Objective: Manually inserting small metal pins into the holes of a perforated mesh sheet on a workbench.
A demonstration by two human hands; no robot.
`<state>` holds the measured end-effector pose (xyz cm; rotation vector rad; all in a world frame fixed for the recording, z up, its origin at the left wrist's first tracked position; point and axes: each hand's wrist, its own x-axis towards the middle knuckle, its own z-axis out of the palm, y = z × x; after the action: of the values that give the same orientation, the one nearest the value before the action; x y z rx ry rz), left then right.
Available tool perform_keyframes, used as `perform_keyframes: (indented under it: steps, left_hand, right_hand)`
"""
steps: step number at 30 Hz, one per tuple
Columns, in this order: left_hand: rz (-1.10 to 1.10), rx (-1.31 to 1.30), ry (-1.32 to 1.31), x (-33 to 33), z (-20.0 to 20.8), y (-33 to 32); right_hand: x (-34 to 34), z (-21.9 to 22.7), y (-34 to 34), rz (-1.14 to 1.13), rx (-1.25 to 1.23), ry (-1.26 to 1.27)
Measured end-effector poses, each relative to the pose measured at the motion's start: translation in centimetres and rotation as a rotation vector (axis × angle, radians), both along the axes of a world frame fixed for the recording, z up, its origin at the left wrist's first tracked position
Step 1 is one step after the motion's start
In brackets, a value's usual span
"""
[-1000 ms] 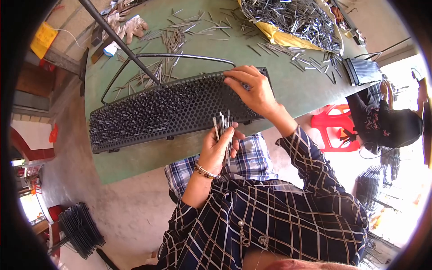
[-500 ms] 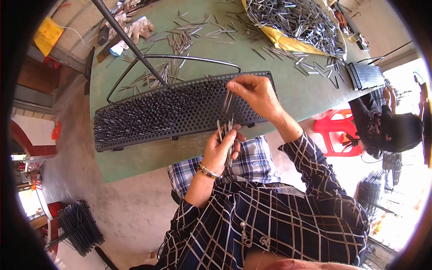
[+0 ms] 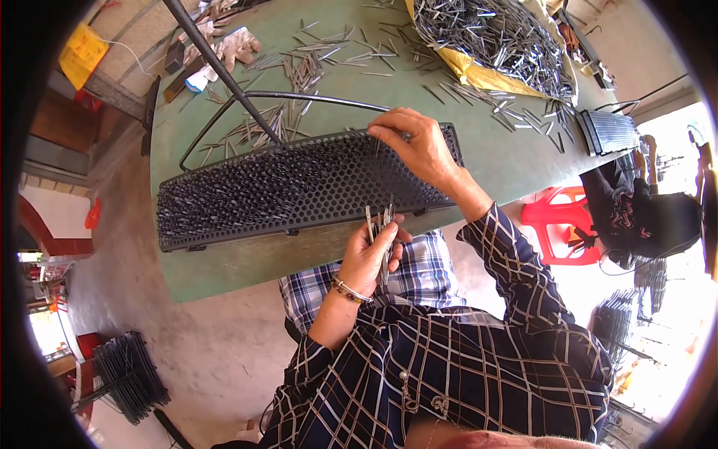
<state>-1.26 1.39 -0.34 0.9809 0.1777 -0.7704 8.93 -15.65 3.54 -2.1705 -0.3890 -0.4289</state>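
Observation:
A long black perforated rack (image 3: 321,196) lies across the near edge of the green table. Its left and middle holes bristle with upright dark metal strips (image 3: 232,196), while many holes toward the right are bare. My left hand (image 3: 366,258) is closed around a small bundle of thin metal strips (image 3: 385,224), just in front of the rack's near edge. My right hand (image 3: 415,146) is above the rack's right part, thumb and fingers pinched. A thin, blurred metal strip hangs beneath its fingertips; I cannot tell whether its end is in a hole.
Loose strips (image 3: 303,71) lie scattered over the green table (image 3: 359,97). A yellow-edged sack (image 3: 493,45) heaped with strips is at the far right. Work gloves (image 3: 238,45) lie far left. A black metal bar (image 3: 217,63) slants over the rack. Right of the table are a red stool (image 3: 553,224) and another person (image 3: 636,202).
My right hand has moved up and slightly left, from just above the left hand's bundle to the rack's far edge. The left hand has barely shifted and keeps its strips.

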Motion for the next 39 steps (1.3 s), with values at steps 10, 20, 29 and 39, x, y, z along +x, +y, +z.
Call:
perform_keyframes:
  steps: [10, 20, 29, 39]
  left_hand:
    - [0.307, -0.054, -0.026, 0.5, 0.7, 0.8]
    - [0.285, 0.018, -0.088, 0.4, 1.0, 0.0]
    - [0.282, 0.019, 0.012, -0.1, 0.7, 0.1]
    - [0.265, 0.021, 0.052, -0.3, 1.0, -0.1]
  right_hand:
    - [-2.2, 1.8, 0.3, 0.161, 0.427, 0.562]
    - [-3.2, 1.9, 0.2, 0.143, 0.315, 0.697]
    - [-1.0, 0.8, 0.8, -0.078, 0.211, 0.058]
    - [1.1, -2.4, 1.6, 0.019, -0.092, -0.348]
